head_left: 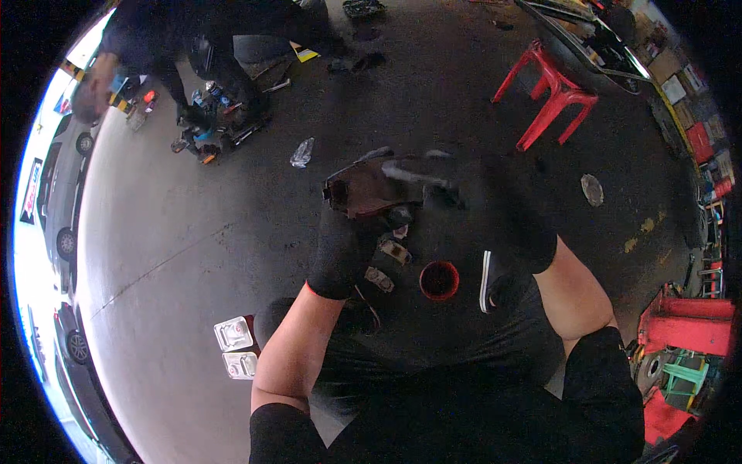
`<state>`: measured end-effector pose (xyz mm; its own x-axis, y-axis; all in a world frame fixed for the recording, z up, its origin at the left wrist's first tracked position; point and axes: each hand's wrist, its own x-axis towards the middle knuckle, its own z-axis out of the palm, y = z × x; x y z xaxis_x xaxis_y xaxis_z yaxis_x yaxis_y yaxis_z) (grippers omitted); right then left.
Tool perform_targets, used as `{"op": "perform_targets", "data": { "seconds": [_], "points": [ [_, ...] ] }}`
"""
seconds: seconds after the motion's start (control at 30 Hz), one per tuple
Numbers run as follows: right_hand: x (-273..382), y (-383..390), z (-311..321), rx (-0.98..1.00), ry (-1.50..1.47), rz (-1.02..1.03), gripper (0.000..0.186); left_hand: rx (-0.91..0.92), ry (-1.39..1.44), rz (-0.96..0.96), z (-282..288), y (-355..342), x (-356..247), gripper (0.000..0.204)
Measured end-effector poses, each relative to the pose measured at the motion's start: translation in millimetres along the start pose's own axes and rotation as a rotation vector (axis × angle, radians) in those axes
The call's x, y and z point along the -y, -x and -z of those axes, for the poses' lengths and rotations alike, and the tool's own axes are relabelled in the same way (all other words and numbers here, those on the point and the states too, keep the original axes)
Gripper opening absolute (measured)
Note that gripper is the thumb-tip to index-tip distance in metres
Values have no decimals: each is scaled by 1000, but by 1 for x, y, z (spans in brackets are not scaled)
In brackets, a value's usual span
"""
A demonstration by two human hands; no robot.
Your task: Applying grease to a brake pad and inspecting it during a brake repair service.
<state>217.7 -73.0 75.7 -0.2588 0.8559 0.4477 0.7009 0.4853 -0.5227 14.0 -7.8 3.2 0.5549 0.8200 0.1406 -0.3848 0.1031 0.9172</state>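
Observation:
My left hand [341, 251], in a black glove with a red cuff edge, grips the near side of a brown, rusty-looking metal part [371, 189]. The part has a dark round opening at its left end. A grey elongated shape [417, 173], smeared by motion, crosses its right side; its kind I cannot make out. To the right, my black-gloved right hand [525, 224] blends into the dark floor, its fingers hidden in shadow and blur. Below the part lie two small pale blocks, one [396, 251] above the other [379, 279]. A red-rimmed round bowl [439, 281] with dark contents stands between my feet.
Two metallic trays [234, 334] lie by my left knee. A red plastic stool [550, 91] stands ahead right, a crumpled clear wrapper [303, 152] ahead left. Another person [209, 62] bends over scattered tools [220, 124] at far left. Red equipment [688, 325] lines the right edge.

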Motion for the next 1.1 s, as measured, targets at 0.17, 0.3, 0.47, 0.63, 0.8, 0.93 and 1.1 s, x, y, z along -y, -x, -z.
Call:
{"op": "perform_targets", "data": {
  "seconds": [0.17,0.3,0.47,0.63,0.8,0.93,1.1],
  "points": [
    [-2,5,7,130,-3,18,44,-13,-412,-40,-4,-3,-3,52],
    [5,0,11,189,-8,38,47,-52,-434,70,-3,8,-7,50],
    [-8,6,3,45,101,75,44,50,-385,-71,-12,-8,-18,38],
    [2,2,8,-60,167,124,38,-69,-202,97,0,4,-4,35],
    [6,-1,16,106,14,-129,41,-39,-304,-13,2,4,-6,38],
    [-2,2,10,-14,152,95,41,-38,-245,115,10,-4,4,40],
    [-17,14,8,62,117,-32,42,59,-644,-123,4,-8,-3,47]
  ]
}}
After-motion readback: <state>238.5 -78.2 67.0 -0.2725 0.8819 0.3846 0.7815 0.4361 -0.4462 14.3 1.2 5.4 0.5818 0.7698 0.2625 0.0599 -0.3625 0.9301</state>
